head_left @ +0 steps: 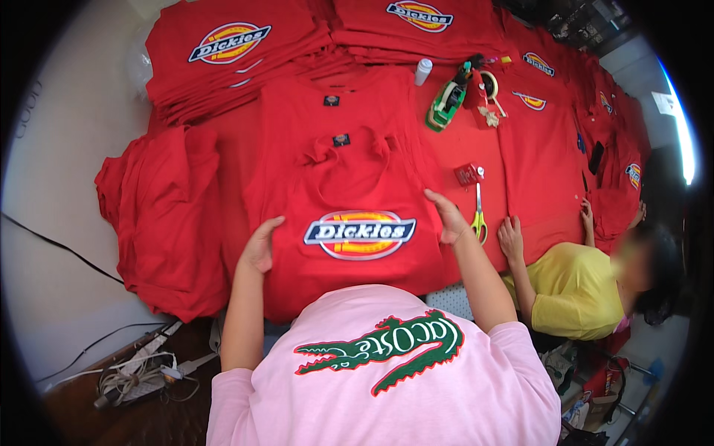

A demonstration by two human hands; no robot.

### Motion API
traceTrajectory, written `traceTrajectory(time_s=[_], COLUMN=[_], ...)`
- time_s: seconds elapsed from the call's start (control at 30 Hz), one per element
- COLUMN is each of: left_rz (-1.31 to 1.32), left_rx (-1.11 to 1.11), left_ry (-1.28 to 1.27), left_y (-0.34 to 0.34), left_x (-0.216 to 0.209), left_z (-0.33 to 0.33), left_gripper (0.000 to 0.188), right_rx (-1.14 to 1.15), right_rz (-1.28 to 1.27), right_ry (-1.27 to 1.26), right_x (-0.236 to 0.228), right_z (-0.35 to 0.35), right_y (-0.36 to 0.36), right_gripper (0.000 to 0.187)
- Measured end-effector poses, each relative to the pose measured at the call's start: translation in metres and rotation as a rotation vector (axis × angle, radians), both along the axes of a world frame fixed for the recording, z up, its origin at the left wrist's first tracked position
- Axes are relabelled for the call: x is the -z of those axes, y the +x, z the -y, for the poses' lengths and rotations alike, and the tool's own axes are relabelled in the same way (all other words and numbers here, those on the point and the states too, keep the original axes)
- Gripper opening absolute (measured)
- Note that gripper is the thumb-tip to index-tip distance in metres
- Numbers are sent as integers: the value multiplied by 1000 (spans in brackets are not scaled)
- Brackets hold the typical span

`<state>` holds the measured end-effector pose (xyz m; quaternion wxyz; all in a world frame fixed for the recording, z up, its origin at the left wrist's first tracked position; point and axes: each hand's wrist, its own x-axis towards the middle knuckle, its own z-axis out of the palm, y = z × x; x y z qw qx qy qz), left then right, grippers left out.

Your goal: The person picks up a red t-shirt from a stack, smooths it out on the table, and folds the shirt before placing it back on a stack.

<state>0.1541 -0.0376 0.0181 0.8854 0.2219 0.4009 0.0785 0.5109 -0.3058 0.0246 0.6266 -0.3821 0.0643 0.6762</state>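
A red T-shirt (357,189) with a large oval badge print lies spread in front of me, its ribbed neckline loosely gathered. My left hand (260,245) grips its left side, thumb on top and the other fingers mostly hidden at the cloth's edge. On the opposite side my right hand (449,218) holds the cloth in the same way. Just beyond lies another red T-shirt (297,123), flat, with a dark neck label. A pair of yellow-handled scissors (479,219) and a small red box (468,174) rest to the right of my right hand.
Stacks of folded red shirts (230,70) line the far side, with a loose red pile (163,215) at left. A green tape dispenser (446,104), a tape roll (489,85) and a white bottle (423,72) stand far right. A co-worker in yellow (576,290) handles red cloth. Cables (134,379) lie lower left.
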Motion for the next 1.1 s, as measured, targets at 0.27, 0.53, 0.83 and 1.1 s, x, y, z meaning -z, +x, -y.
traceTrajectory(time_s=[0.27, 0.53, 0.83, 1.1], left_rz=[445, 598, 257, 237], left_rx=[-65, 35, -152, -289], left_ry=[-81, 63, 133, 327], left_y=[119, 138, 109, 104], left_x=[6, -28, -34, -45], left_z=[-71, -190, -182, -189], left_gripper=[58, 54, 36, 20], right_rx=[136, 198, 196, 195], right_rz=[-2, 327, 415, 383], right_ry=[-24, -86, -26, 183], right_x=[-13, -54, -78, -52], right_z=[-149, -168, -159, -153], right_y=[21, 131, 147, 147], right_gripper=[37, 31, 25, 33])
